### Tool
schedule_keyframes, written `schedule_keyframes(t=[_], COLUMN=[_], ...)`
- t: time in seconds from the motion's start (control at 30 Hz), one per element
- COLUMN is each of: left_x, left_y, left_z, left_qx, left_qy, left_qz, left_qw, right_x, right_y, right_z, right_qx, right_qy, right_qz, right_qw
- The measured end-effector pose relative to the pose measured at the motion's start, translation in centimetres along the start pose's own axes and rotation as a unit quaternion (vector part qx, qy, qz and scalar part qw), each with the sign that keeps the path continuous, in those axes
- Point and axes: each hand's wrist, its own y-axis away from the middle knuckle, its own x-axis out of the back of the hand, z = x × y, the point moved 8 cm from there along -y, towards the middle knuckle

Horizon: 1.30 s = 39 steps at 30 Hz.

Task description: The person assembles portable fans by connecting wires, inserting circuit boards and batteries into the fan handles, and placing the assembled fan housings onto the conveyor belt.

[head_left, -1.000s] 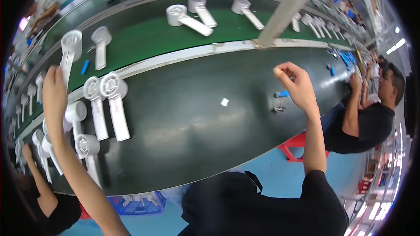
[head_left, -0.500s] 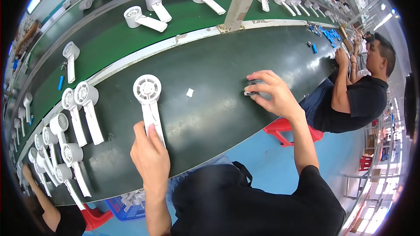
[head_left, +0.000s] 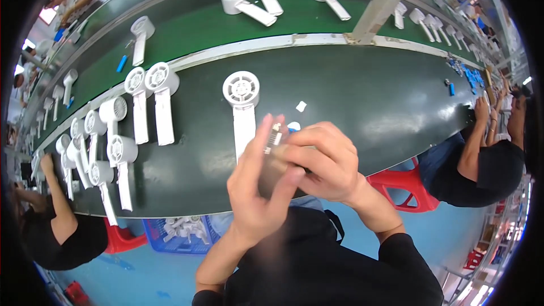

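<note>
A small circuit board with metal connectors [head_left: 275,136] is between my hands, partly hidden and blurred. My right hand [head_left: 327,161] is closed, its fingertips pinching the lower end of the board. Beside it, my left hand [head_left: 252,187] has its fingers stretched up along the board and its thumb apart, near the right fingers. Just beyond lies a white handheld fan [head_left: 242,92] on the dark green table, its round grille facing up and the low end of its handle hidden behind my left hand. A small blue and white piece [head_left: 293,127] shows past my right fingertips.
A white square scrap [head_left: 301,106] lies right of the fan. Several white fans [head_left: 164,96] stand at the left; more lie on the green belt [head_left: 198,28] behind a pale rail. A metal post [head_left: 385,5] rises there. Co-workers sit on both sides. A blue basket [head_left: 170,243] is below.
My left hand has let go of the fan's handle and risen toward my right hand. My right hand has come in from the right with the small part. The view has shifted.
</note>
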Motion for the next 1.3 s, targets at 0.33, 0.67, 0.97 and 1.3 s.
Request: schedule_keyframes(t=[0.33, 0.67, 0.97, 1.3], left_x=[6.7, 3.4, 6.6, 6.4], left_y=[-2.9, -2.8, -3.5, -3.0], left_z=[-2.9, -5.0, -10.6, -9.4], left_qx=[0.061, -0.061, 0.377, 0.284], left_qy=[-0.167, -0.438, 0.011, -0.028], left_qz=[0.011, -0.097, -0.017, -0.041], left_qw=[0.984, 0.892, 0.926, 0.958], right_x=[-5.4, -7.9, -9.6, -9.3], right_y=[0.5, 0.2, -0.1, 0.1], right_z=[9.3, 9.1, 6.8, 6.9], right_qx=[-0.363, -0.264, -0.110, -0.099], right_qy=[-0.236, -0.196, -0.066, -0.017], right_qz=[-0.178, -0.170, -0.092, -0.033], right_qw=[0.884, 0.929, 0.987, 0.994])
